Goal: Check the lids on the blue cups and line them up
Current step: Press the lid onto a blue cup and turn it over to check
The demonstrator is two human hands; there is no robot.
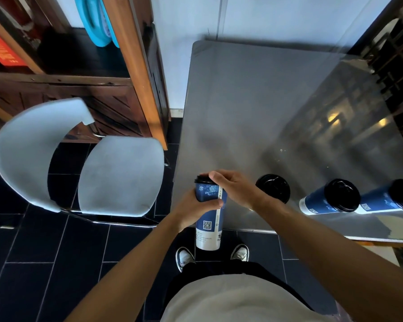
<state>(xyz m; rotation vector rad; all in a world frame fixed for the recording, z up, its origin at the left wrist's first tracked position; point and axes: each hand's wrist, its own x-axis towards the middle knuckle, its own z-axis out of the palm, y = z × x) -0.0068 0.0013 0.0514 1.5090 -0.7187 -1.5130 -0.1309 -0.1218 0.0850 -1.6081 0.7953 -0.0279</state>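
I hold a tall blue paper cup (208,228) with a white base off the table's near left corner. My left hand (196,211) is wrapped around its upper body. My right hand (230,188) rests over its black lid (203,180), fingers curled on the rim. Three more blue cups with black lids stand along the table's near edge: one (273,188) seen almost from above, another (321,202) further right, and a third (386,201) at the right border.
The grey metal table (254,108) stretches away, its right part glossy with reflections. A pale blue chair (116,175) stands to the left on dark floor tiles. Behind the chair is a wooden shelf unit (130,73).
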